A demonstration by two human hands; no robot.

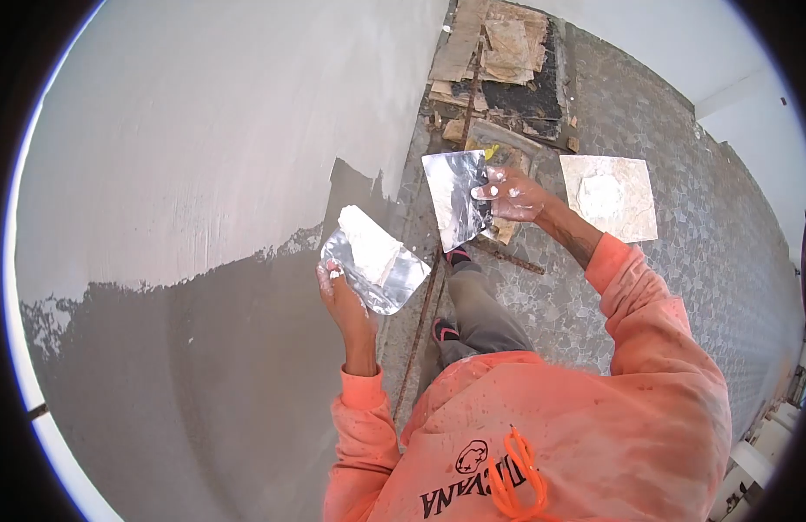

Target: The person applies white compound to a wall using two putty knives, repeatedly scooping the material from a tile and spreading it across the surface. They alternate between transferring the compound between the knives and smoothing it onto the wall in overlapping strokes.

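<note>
Gripping metal plastering blade loaded with white putty, left hand is closing fingers around its lower edge, just beside wall. Right hand, putty-smeared, is clasping second bare blade, raised over floor. Wall is showing white coat above, grey below. Square board with putty heap is lying on floor. Orange sweatshirt is bearing partly readable upside-down lettering.

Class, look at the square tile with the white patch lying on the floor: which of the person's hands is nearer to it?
Right. The right hand, holding a bare metal blade, is just beside the tile; the left hand, holding the putty-loaded blade, is farther off by the wall.
</note>
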